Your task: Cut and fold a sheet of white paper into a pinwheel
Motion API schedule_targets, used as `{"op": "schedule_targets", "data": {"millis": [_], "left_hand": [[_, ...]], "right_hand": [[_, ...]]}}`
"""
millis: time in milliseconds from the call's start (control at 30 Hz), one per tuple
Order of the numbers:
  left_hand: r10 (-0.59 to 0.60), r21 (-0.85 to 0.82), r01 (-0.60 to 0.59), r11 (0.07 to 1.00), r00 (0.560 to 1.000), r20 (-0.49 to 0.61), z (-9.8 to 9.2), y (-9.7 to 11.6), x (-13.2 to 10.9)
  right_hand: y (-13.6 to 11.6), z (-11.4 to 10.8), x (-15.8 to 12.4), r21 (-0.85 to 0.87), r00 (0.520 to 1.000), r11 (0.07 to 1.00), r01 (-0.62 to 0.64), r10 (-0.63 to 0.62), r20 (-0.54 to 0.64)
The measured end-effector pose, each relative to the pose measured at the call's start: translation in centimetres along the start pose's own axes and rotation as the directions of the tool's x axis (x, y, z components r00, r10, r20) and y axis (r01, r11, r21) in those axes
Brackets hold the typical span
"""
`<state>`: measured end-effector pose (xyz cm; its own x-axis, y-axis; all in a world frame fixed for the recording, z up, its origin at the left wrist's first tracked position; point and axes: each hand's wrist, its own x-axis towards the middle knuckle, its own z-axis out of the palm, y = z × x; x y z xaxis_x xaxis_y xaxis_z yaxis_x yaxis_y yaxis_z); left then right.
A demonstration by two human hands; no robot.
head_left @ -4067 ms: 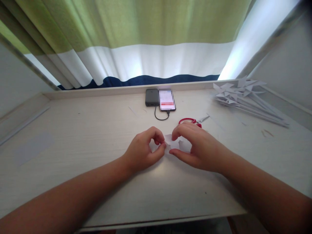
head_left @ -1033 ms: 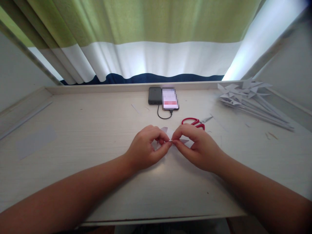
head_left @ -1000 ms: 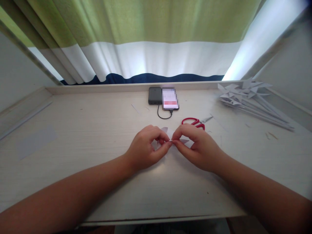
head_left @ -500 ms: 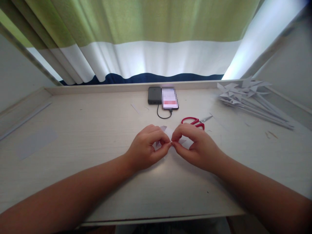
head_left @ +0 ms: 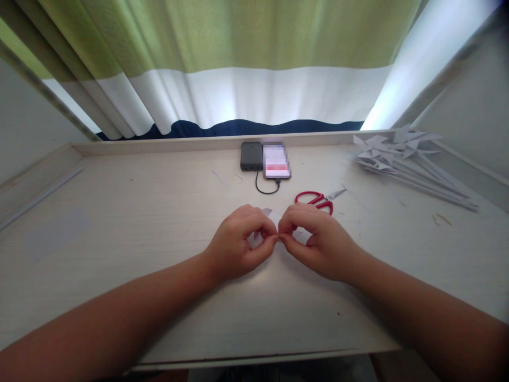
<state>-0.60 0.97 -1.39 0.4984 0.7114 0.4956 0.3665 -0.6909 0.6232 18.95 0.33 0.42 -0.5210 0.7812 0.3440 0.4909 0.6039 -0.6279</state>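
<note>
My left hand [head_left: 242, 239] and my right hand [head_left: 320, 239] meet at the fingertips, low over the middle of the table. Thumb and forefinger of each are pinched together, and whatever they hold between them is too small to make out. Behind and under the fingers is white folded paper [head_left: 268, 211] with pointed flaps, mostly hidden by both hands. Just beyond my right hand lie red-handled scissors [head_left: 314, 198], blades pointing to the right; the knuckles cover part of the near handle.
A dark power bank [head_left: 252, 156] and a phone [head_left: 276, 160], joined by a cable [head_left: 262, 189], lie at the back. White paper pinwheels [head_left: 377, 151] on paper sticks are piled at right. A paper sheet [head_left: 63, 233] and rolled stick [head_left: 43, 196] lie left. Small scraps [head_left: 220, 178] are scattered about.
My fingertips have drawn slightly closer together, hiding the tiny pale bit that showed between them. The paper flap by my right hand now shows less. Other things stay put.
</note>
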Motion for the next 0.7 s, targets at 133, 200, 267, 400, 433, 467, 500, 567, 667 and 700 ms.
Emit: {"op": "schedule_targets", "data": {"millis": [133,200,267,400,433,467,500,567,667,700], "left_hand": [[-0.048,0.057,0.047,0.997,0.998,0.029,0.05,0.14,-0.03],[-0.037,0.093,0.035,0.995,0.999,0.017,-0.05,0.23,-0.06],[-0.004,0.142,0.011,0.990,0.999,-0.048,-0.25,0.35,-0.08],[0.011,0.255,0.043,0.966,0.978,-0.207,-0.61,0.60,-0.06],[0.010,0.266,0.047,0.963,0.978,-0.207,-0.62,0.64,-0.06],[0.011,0.269,0.042,0.962,0.982,-0.190,-0.59,0.66,-0.06],[0.014,0.268,0.032,0.963,0.986,-0.169,-0.53,0.66,-0.05],[0.023,0.262,0.014,0.965,0.990,-0.137,-0.36,0.62,-0.06],[0.021,0.238,0.006,0.971,0.994,-0.111,-0.13,0.45,-0.07],[0.016,0.227,0.008,0.974,0.994,-0.105,-0.09,0.39,-0.07]], "right_hand": [[0.11,-0.02,0.01,-0.025,1.000,1.000,-0.017,0.017,0.002],[0.12,-0.06,0.05,-0.043,1.000,0.999,-0.026,0.026,0.005],[0.15,-0.18,0.10,-0.067,0.999,0.997,-0.036,0.037,0.013],[0.38,-0.56,0.14,-0.129,0.999,0.991,-0.043,0.046,0.023],[0.47,-0.62,0.14,-0.136,0.999,0.990,-0.041,0.045,0.024],[0.54,-0.65,0.14,-0.138,0.999,0.990,-0.037,0.041,0.024],[0.60,-0.65,0.14,-0.136,0.999,0.990,-0.032,0.035,0.024],[0.66,-0.56,0.12,-0.124,0.999,0.992,-0.016,0.020,0.026],[0.67,-0.37,0.09,-0.103,0.999,0.995,-0.007,0.010,0.030],[0.67,-0.33,0.08,-0.097,0.999,0.995,-0.005,0.008,0.033]]}}
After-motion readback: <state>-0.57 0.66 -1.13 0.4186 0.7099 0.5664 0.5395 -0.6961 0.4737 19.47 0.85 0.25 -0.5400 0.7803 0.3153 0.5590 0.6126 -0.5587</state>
